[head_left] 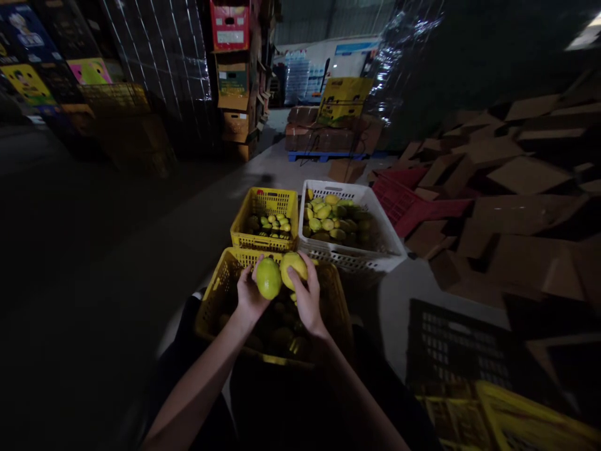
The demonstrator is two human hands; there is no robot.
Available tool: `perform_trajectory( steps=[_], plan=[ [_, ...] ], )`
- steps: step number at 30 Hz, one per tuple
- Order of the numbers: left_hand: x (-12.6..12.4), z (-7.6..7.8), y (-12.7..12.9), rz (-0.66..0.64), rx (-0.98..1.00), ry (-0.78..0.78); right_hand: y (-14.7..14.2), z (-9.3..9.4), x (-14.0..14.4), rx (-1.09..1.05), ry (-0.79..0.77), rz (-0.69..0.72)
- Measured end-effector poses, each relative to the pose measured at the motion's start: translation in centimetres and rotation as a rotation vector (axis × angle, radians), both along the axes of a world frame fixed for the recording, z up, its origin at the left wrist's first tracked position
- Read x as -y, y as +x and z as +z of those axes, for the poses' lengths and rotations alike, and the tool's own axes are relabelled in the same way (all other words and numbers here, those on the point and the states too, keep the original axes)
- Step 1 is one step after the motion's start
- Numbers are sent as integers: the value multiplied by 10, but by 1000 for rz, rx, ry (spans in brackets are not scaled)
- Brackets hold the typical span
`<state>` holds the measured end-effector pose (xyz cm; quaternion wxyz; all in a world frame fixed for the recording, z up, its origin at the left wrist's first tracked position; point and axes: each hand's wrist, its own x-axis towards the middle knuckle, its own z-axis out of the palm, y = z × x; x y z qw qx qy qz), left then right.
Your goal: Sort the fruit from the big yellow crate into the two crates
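Observation:
My left hand [250,294] is closed on a green lemon [269,279], its fingers behind the fruit. Close beside it, my right hand [308,295] grips a yellow lemon [293,268] with the thumb across its front. Both fruits are held above a near yellow crate [211,299], whose shadowed inside holds more fruit. Beyond it stands a smaller yellow crate [239,236] with several green and yellow lemons [277,223] in it. To the right of that, a white crate [382,235] contains a pile of yellow-green lemons [326,216].
Flattened cardboard boxes [521,213] heap up on the right, against a red crate [399,197]. A dark crate [460,341] and another yellow crate [516,413] lie at lower right. Stacked cartons [233,81] and a blue pallet [319,156] stand farther back.

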<state>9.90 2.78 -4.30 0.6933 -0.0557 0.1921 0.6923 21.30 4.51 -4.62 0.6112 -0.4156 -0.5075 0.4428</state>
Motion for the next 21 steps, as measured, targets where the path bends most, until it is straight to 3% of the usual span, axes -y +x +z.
perform_trajectory(
  steps=[3, 8, 14, 21],
  plan=[
    [1, -1, -1, -45, 37, 32, 1, 0, 0, 201, 135, -130],
    [0, -4, 0, -97, 15, 47, 3, -3, -2, 290, 207, -190],
    [2, -1, 6, -77, 15, 7, 2, -7, 0, 499, 369, -144],
    [3, -4, 4, -43, -52, -98, -3, -22, 8, 704, 312, 70]
  ],
)
